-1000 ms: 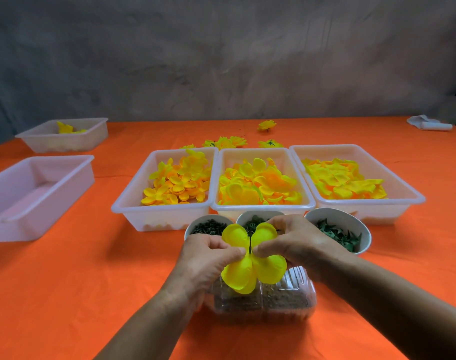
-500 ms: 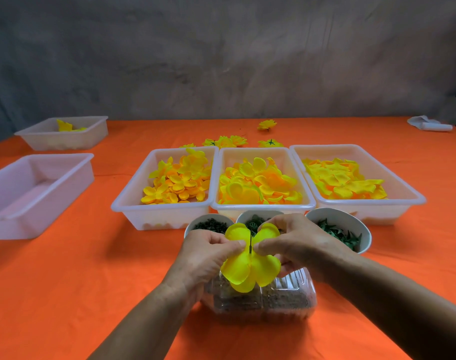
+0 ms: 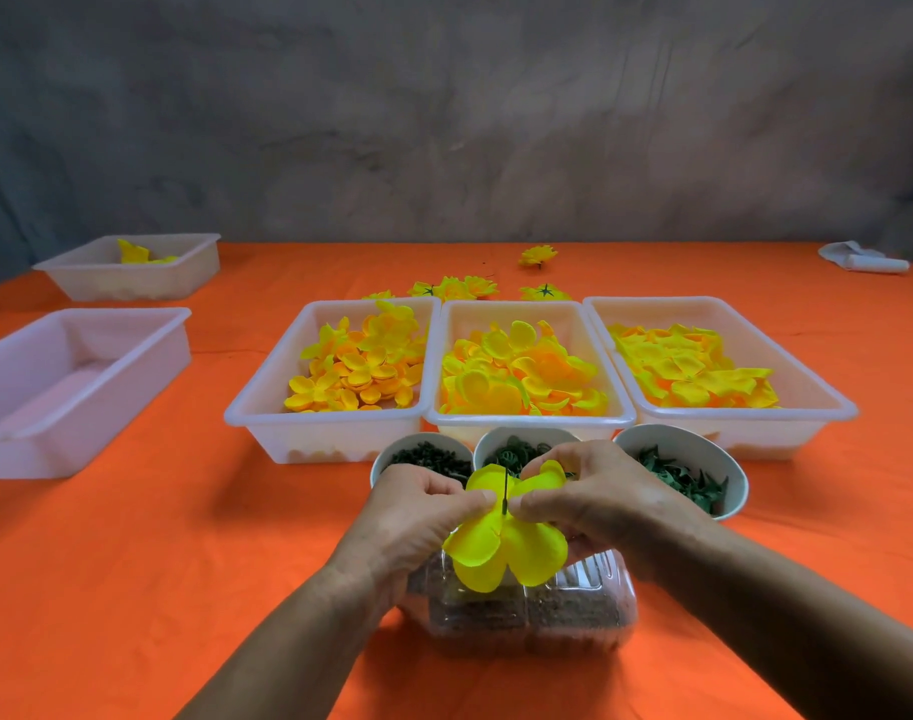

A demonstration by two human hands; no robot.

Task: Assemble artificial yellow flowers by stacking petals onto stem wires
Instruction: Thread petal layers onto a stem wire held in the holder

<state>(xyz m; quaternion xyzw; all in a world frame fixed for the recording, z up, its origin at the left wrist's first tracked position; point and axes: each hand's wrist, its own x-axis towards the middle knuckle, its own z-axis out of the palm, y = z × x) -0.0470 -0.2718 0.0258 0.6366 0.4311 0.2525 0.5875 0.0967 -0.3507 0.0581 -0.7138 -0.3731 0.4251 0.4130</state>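
On the orange table [image 3: 132, 589], above the clear plastic box [image 3: 573, 610], both hands have lifted slightly toward the bowls. The left hand [image 3: 412, 517] and right hand [image 3: 594, 491] still pinch the yellow petal layer [image 3: 506, 553], threaded on the stem wire [image 3: 504, 488].

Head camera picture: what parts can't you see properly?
- Stem wire: only its tip shows; the yellow petal layer and both hands hide the rest.
- Left hand and right hand: fingertips tucked behind the petals.
- Clear plastic container: contents blurred, partly behind the hands.
- Middle bowl: mostly hidden by the right hand.
- White thing far right: too small to name.
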